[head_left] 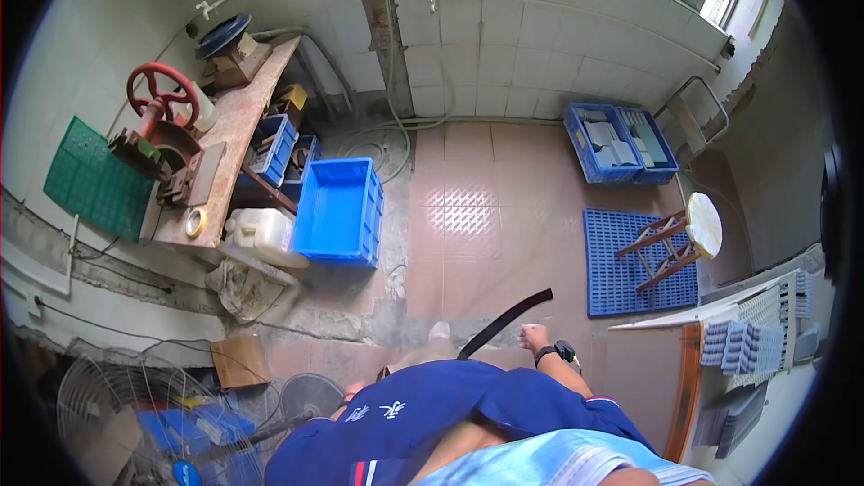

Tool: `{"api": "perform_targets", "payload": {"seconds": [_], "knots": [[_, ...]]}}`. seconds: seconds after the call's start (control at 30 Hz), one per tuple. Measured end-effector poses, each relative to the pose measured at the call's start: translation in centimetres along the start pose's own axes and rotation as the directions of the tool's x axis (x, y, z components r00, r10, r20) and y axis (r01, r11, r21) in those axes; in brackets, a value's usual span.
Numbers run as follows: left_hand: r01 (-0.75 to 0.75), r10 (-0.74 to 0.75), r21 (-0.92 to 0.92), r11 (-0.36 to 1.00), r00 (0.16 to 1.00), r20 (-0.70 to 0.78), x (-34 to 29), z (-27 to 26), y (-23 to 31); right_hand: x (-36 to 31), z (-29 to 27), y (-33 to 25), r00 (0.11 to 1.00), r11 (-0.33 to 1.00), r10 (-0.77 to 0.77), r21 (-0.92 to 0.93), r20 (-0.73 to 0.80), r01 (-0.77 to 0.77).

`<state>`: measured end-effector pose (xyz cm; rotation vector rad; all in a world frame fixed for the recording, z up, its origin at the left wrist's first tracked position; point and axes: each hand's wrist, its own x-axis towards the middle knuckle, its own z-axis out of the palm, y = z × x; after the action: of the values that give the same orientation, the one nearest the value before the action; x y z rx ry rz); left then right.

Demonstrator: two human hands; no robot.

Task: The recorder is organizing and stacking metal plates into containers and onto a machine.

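Observation:
My right hand [534, 337] is held out in front of my body with the fingers curled in and nothing visible in it. A dark watch [562, 350] is on that wrist. Close to its left, a black strap [506, 320] sticks out from the front of my waist; hand and strap look apart. My left hand [354, 390] shows only as a small patch beside my navy shirt [423, 405], its fingers hidden. A round grey fan base [310, 394] lies just left of it.
On the left, a workbench [238, 117] carries a hand press with a red wheel [162, 94]. An open blue crate [337, 211] stands beside it. A large fan [153, 414] is at lower left. Filled blue crates [589, 157], a stool [705, 226] on a blue pallet [607, 279] and stacked trays [747, 346] line the right.

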<state>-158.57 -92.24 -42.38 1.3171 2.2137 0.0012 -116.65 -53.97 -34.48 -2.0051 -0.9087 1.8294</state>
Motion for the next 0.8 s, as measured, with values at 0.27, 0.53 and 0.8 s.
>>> {"api": "perform_targets", "payload": {"seconds": [0.27, 0.53, 0.8], "knots": [[0.406, -0.43, -0.884, 0.232, 0.858, 0.281, 32.2, -25.9, 12.1, 5.9, 1.6, -12.7, 0.989, 0.986, -0.144, -0.086, 0.01, 0.145], [0.276, -0.298, -0.874, 0.399, 0.941, 0.161, 50.3, -29.6, 24.4, 14.3, -9.8, -15.0, 0.991, 0.988, 0.081, -0.12, -0.103, -0.093], [0.558, -0.384, -0.759, 0.334, 0.816, 0.431, 54.1, -29.3, 31.4, 22.2, -15.5, -28.9, 0.971, 0.984, 0.133, 0.14, -0.198, -0.106]]}}
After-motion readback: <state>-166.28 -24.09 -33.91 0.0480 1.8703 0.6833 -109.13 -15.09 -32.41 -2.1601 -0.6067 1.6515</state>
